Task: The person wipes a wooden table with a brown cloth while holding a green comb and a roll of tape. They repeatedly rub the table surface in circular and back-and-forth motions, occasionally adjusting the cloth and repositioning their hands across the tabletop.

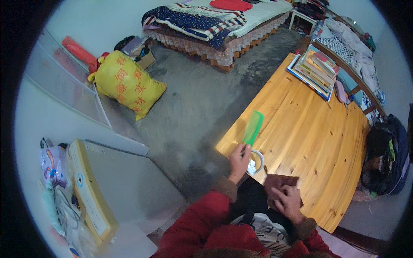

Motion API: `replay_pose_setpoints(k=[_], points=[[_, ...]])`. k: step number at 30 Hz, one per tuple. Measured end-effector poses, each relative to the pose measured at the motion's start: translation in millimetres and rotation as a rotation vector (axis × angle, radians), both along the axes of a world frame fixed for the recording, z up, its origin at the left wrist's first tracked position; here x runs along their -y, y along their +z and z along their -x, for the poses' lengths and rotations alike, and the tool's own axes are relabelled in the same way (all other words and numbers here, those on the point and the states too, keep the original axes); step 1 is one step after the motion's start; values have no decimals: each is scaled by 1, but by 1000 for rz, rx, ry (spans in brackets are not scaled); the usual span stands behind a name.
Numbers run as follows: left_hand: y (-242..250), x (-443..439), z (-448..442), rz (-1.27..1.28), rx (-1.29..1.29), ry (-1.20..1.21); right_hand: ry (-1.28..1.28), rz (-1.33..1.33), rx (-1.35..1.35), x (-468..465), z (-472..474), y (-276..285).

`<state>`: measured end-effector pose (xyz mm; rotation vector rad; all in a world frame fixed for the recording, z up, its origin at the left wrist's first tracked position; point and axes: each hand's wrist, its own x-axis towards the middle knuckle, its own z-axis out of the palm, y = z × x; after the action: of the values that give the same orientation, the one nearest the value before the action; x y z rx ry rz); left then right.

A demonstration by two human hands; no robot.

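Note:
My left hand (239, 160) holds a green plastic comb (253, 128) by its lower end, raised near the left edge of the wooden table (316, 138). Just right of that hand lies a round whitish ring-shaped item (261, 161), with something white and crumpled (251, 167) inside its outline. My right hand (288, 201) rests on a dark brown cloth or pouch (282, 180) at the table's near edge, its fingers spread somewhat. A small dark loop (265, 169) sticks up at the brown item's corner. Whether the right fingers grip it is unclear.
A stack of books (316, 71) lies at the table's far end, beside a pinkish case (340, 91). A dark bag (384, 158) is at the right. Beyond the table are a bed (193, 24) and a stuffed yellow sack (129, 84). A yellow-edged box (93, 193) stands left.

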<state>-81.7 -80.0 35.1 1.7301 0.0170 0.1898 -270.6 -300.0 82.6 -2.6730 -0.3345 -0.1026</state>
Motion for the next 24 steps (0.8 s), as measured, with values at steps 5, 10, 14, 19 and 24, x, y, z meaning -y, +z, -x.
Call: replay_pose_setpoints(k=[5,10,14,19,24], points=[[6,-34,-17,53,-47,131,-598,136,176,137,39,-22],[2,-43,-44,-194,202,199,-1160,414,69,236,27,-47],[-4,-39,-45,-246,209,166,-1011,430,236,246,-58,-65],[-4,-39,-45,-317,222,154,-912,503,330,215,-186,-76],[-2,-38,-48,-344,250,145,-770,461,335,163,-299,-69]])
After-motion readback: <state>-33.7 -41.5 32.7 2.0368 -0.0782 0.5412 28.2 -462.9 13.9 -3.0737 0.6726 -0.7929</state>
